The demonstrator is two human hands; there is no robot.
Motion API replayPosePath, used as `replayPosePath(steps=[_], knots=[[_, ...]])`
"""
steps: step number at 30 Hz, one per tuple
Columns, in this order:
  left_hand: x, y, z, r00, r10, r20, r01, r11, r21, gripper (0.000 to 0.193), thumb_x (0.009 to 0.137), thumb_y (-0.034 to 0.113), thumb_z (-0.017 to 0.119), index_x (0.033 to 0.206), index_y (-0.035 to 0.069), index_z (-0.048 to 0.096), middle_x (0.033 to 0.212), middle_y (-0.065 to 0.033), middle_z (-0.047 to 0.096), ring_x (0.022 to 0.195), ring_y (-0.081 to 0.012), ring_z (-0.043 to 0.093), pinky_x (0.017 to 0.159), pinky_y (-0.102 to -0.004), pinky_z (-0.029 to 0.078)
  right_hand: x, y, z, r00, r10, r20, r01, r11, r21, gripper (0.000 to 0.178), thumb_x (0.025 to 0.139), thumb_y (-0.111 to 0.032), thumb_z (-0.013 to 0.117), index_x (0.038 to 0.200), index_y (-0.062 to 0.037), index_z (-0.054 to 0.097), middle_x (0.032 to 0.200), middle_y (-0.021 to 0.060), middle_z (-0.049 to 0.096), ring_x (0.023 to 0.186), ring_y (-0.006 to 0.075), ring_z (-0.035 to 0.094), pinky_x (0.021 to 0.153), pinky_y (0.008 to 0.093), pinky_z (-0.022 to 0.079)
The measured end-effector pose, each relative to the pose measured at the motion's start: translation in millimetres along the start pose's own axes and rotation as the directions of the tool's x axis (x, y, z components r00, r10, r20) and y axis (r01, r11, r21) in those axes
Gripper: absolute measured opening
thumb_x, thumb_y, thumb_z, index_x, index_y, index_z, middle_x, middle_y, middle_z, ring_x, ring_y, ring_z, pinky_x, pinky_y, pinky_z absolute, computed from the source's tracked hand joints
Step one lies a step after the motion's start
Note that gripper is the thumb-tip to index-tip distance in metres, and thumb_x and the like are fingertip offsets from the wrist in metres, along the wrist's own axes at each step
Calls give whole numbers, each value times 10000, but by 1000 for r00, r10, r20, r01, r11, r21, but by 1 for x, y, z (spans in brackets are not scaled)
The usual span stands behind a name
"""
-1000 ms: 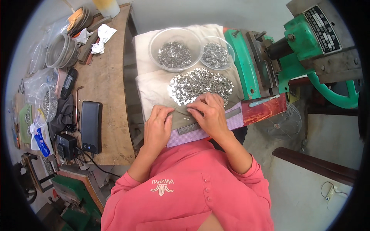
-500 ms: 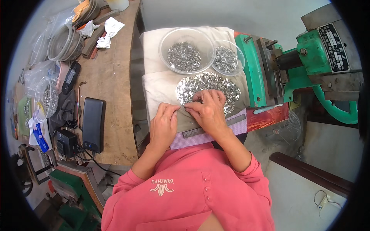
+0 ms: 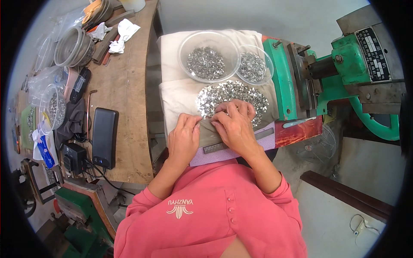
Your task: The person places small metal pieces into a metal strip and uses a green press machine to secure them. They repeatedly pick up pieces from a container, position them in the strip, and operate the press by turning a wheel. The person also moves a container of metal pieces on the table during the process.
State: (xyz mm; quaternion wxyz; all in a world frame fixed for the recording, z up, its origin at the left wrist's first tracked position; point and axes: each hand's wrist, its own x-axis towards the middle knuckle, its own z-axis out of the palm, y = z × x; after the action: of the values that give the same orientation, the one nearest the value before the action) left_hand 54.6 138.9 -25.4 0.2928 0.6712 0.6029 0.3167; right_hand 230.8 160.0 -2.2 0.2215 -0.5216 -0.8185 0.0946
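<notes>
A pile of small shiny metal pieces [image 3: 206,98] is spread on a beige cloth [image 3: 172,95]. At the pile's near left edge my left hand [image 3: 184,136] has its thumb and fingertips pressed together; whatever they pinch is too small to name. My right hand [image 3: 236,129] rests over the near side of the pile with curled fingers, its thumb and forefinger close together, a short gap from the left fingertips. What the right fingers hold, if anything, is hidden. A metal ruler [image 3: 215,148] lies under the right wrist on a purple checked cloth [image 3: 202,160].
Beyond the pile stand a large clear tub [image 3: 208,76] and a smaller tub [image 3: 269,69], both holding metal pieces. A green machine [image 3: 284,96] borders the right side. On the wooden bench [image 3: 129,124] at left lie a black power bank [image 3: 104,137], cables and plastic containers.
My right thumb and forefinger have drawn slightly right, away from my left fingertips, widening the gap between the hands. My left hand has barely moved.
</notes>
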Motion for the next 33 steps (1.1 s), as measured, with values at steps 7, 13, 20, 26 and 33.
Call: replayPosePath(steps=[7,13,20,26,33], knots=[[6,8,6,1000,8,-18,-7,998,58,119,876,92,660,991,68,677,919,-93,610,761,-322,650,646,-409,495,-12,8,-2,996,85,-30,-85,996,22,132,731,-137,773,850,-152,720,1064,5,609,1124,277,496,985,460,294],[6,5,11,998,18,-58,-14,998,66,88,851,125,705,931,93,689,892,-59,609,720,-298,649,618,-400,489,-23,16,-7,992,115,-49,-112,992,56,125,731,-137,775,845,-161,730,1053,-2,620,1112,274,496,972,452,288],[8,7,11,998,-5,-66,10,997,71,96,833,116,725,914,81,689,856,-56,606,660,-255,611,604,-365,472,-28,14,-2,991,108,-74,-102,991,83,117,721,-136,781,822,-166,732,1056,-5,622,1105,265,494,980,448,285],[8,7,12,997,-4,-73,10,997,81,90,836,122,722,909,81,691,857,-54,608,679,-253,621,614,-364,476,-26,11,-1,992,85,-94,-78,994,75,104,723,-137,778,811,-173,737,1055,-6,622,1101,261,497,972,445,288],[8,8,11,997,-42,-63,47,996,79,90,841,131,719,915,85,697,875,-55,619,731,-269,649,641,-373,491,-21,9,3,993,83,-89,-77,995,61,106,723,-138,778,812,-177,737,1069,-6,622,1104,263,497,971,448,293]])
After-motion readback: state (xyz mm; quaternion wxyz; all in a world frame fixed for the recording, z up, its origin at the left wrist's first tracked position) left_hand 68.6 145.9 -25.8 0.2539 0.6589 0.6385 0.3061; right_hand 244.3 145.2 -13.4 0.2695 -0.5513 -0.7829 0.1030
